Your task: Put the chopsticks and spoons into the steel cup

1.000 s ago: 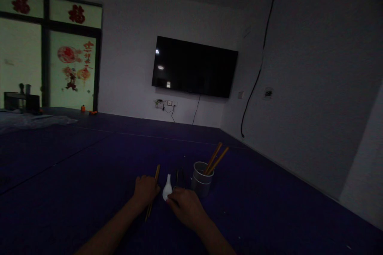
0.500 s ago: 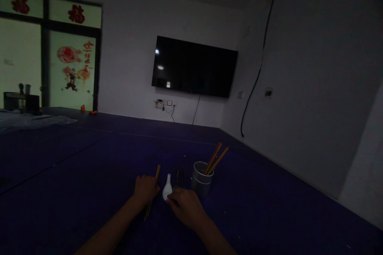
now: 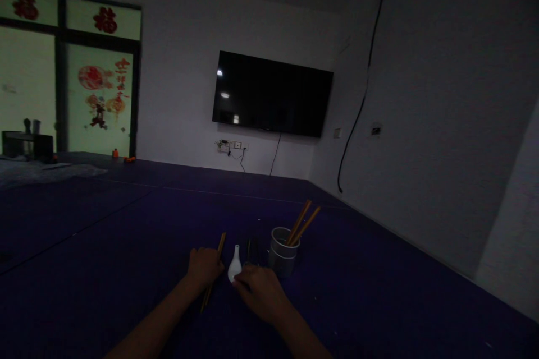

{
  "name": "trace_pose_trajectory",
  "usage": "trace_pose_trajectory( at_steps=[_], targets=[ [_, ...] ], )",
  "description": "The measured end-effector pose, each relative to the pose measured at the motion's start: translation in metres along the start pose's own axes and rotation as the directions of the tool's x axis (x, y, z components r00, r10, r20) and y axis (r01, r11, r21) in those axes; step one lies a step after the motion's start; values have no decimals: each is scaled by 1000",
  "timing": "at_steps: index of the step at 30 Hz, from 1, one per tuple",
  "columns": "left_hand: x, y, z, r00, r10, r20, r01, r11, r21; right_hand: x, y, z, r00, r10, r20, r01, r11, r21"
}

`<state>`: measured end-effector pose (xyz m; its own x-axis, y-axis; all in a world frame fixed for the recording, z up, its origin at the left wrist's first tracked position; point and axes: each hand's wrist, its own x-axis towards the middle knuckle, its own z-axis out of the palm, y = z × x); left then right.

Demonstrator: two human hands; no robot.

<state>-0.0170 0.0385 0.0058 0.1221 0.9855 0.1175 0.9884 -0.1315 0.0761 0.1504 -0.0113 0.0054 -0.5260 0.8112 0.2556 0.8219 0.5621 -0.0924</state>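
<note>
The room is dim. My left hand (image 3: 204,267) lies closed over a pair of wooden chopsticks (image 3: 220,242) on the dark blue floor mat (image 3: 126,269); the sticks show in front of and behind the hand. My right hand (image 3: 257,290) rests curled on the mat, its fingertips at the bowl end of a white ceramic spoon (image 3: 234,265). Whether it grips the spoon is hidden. Dark utensils (image 3: 251,249) lie just beyond it. A grey cup (image 3: 281,258) with two wooden chopsticks (image 3: 304,221) leaning out stands to the right.
A black television (image 3: 272,94) hangs on the far white wall above a socket with cables. A window with red paper decorations (image 3: 99,87) is at the left. A black cable (image 3: 357,101) runs down the right wall, which meets the mat nearby.
The view has shifted very slightly. Both hands stay in place on the chopsticks and by the spoon.
</note>
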Motion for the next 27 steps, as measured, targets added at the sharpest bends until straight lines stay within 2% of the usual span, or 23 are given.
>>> trace_pose_trajectory(
  at_steps=[18,27],
  targets=[
    [0,-2,-1,1000,19,-2,-19,1000,6,1,1,4,1000,11,5,-10,1000,-15],
    [-4,-1,-2,999,49,-13,-49,999,9,0,3,5,1000,-14,-28,13,1000,-10]
  ],
)
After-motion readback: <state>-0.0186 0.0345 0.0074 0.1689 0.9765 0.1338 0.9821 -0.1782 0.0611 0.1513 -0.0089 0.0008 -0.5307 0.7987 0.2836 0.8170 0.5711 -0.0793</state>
